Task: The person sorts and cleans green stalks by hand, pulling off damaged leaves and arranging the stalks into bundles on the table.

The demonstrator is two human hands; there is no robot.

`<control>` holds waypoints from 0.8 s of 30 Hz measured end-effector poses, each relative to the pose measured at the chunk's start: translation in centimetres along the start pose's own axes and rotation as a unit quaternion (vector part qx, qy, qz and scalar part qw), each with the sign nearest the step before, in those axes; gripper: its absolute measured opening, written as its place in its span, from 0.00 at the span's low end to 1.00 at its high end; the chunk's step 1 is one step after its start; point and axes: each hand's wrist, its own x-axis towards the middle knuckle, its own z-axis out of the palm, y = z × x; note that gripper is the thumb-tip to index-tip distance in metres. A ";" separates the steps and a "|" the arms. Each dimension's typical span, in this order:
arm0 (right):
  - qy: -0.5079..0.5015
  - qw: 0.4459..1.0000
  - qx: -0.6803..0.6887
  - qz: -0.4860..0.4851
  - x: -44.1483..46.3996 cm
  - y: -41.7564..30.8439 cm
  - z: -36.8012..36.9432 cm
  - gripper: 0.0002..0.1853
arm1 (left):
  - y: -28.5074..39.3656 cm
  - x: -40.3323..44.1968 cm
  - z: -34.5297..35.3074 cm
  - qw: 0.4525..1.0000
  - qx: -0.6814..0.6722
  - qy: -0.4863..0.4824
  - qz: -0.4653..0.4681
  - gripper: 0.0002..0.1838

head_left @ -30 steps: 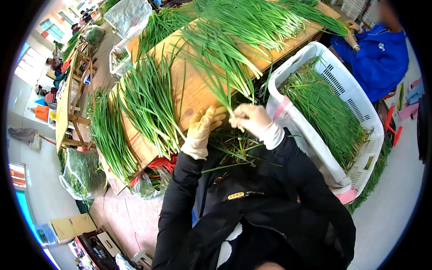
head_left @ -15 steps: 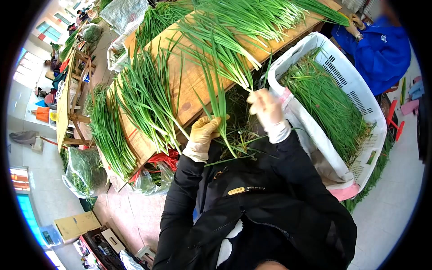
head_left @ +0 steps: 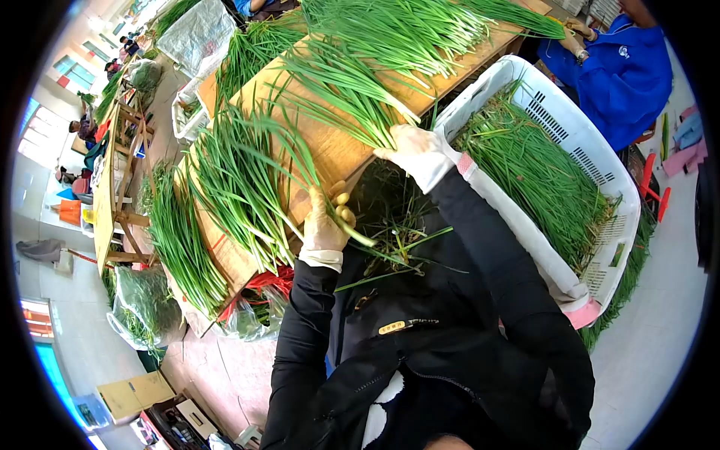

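Observation:
My left hand (head_left: pixel 327 223), in a pale glove, is closed around a few green stalks (head_left: pixel 300 154) above the front edge of the wooden table (head_left: pixel 319 150). Their white ends point right, over my lap. My right hand (head_left: pixel 415 150), gloved as well, touches the white ends of a loose pile of stalks (head_left: pixel 349 86) at the table edge; its fingertips are partly hidden among them. Left of my left hand lie two more bunches (head_left: pixel 244 187), (head_left: pixel 184 244). Loose trimmings (head_left: pixel 397 244) cover my lap.
A white basket (head_left: pixel 514 71) full of green leaves (head_left: pixel 529 180) stands at my right. Beyond it sits a person in blue (head_left: pixel 622 82). More stalks (head_left: pixel 405 34) lie at the table's far part. Plastic bags (head_left: pixel 255 319) hang below the table's left front edge.
My left hand has turned, swinging the held stalks from upright to leaning left. My right hand, earlier raised beside the pile's ends, has moved left and up onto them.

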 end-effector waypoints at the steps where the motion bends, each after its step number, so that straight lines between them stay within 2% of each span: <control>1: -0.045 0.999 -0.012 0.012 1.1 -0.3 -0.1 0.23 | 0.6 -0.1 -0.2 0.999 -0.032 -0.037 -0.022 0.26; 2: -0.095 0.995 -0.004 0.034 2.0 0.0 -0.4 0.21 | 1.0 -0.1 -0.1 0.994 -0.064 -0.073 -0.044 0.27; 3: -0.065 0.997 0.022 0.032 2.8 0.1 -0.9 0.18 | 1.5 -0.5 1.2 0.999 -0.037 0.019 -0.023 0.27; 4: -0.030 0.985 0.170 0.020 3.4 0.6 -1.5 0.15 | 1.9 -0.8 1.4 1.000 -0.007 0.008 0.009 0.25; 5: 0.005 0.949 0.315 0.007 3.7 1.1 -2.0 0.13 | 2.2 -1.0 1.2 0.999 0.023 -0.003 0.041 0.22; 6: 0.027 0.920 0.390 -0.013 2.8 0.2 -4.4 0.08 | 2.5 -1.0 0.9 0.999 0.020 0.018 0.046 0.17; 7: 0.091 0.859 0.502 -0.045 2.9 0.6 -3.9 0.07 | 2.6 -0.9 0.7 0.999 0.020 0.017 0.046 0.17; 9: 0.061 0.916 0.395 0.026 2.7 0.4 -4.5 0.07 | 2.5 -0.8 0.7 0.998 0.024 0.039 0.031 0.14; 11: -0.153 0.947 0.273 0.073 3.6 2.1 -1.3 0.10 | 2.4 -0.3 0.4 1.000 -0.022 0.022 0.004 0.15; 12: -0.049 0.989 0.137 -0.032 3.1 2.2 -1.4 0.12 | 2.5 -0.5 0.9 1.000 -0.007 0.026 0.012 0.15; 13: -0.045 0.976 0.202 0.072 2.8 2.4 -1.5 0.11 | 2.3 -0.7 1.4 0.999 0.005 0.031 0.022 0.15; 14: 0.073 0.991 0.111 0.005 2.7 2.5 -1.5 0.11 | 2.2 -0.7 1.2 0.999 0.006 0.039 0.027 0.15; 15: 0.188 0.980 0.021 -0.062 2.4 2.6 -1.3 0.11 | 2.2 -0.7 1.2 0.999 0.003 0.042 0.028 0.15; 16: 0.351 0.924 -0.021 -0.148 2.4 1.8 -2.2 0.14 | 2.2 -0.6 1.2 0.998 0.002 0.059 0.028 0.14; 17: 0.310 0.946 -0.021 -0.089 1.5 1.2 -3.3 0.12 | 2.3 -0.5 1.3 0.997 0.001 0.074 0.030 0.14; 18: 0.296 0.952 0.009 -0.078 1.0 0.6 -3.4 0.11 | 2.4 -0.5 0.7 0.999 -0.001 0.031 0.034 0.14; 19: 0.280 0.957 0.038 -0.067 0.6 0.4 -3.5 0.11 | 2.2 -0.3 0.3 0.999 -0.003 0.032 0.036 0.14; 20: 0.158 0.964 0.211 -0.025 0.7 1.1 -1.6 0.10 | 2.1 -0.3 -0.1 1.000 -0.012 0.015 0.023 0.14; 21: 0.032 0.926 0.374 0.018 0.9 0.6 -1.1 0.10 | 2.3 -0.2 -0.2 1.000 -0.019 -0.004 0.011 0.15; 22: 0.014 0.922 0.386 0.037 0.5 0.4 -0.9 0.09 | 2.2 -0.3 0.3 1.000 -0.007 0.014 0.014 0.15; 23: -0.015 0.875 0.480 0.062 -0.1 0.1 -0.4 0.08 | 2.1 -0.2 -0.1 1.000 0.006 -0.018 0.022 0.16; 24: 0.023 0.878 0.479 0.007 -0.9 -0.8 0.3 0.08 | 1.9 -0.3 0.0 1.000 0.009 -0.011 0.024 0.17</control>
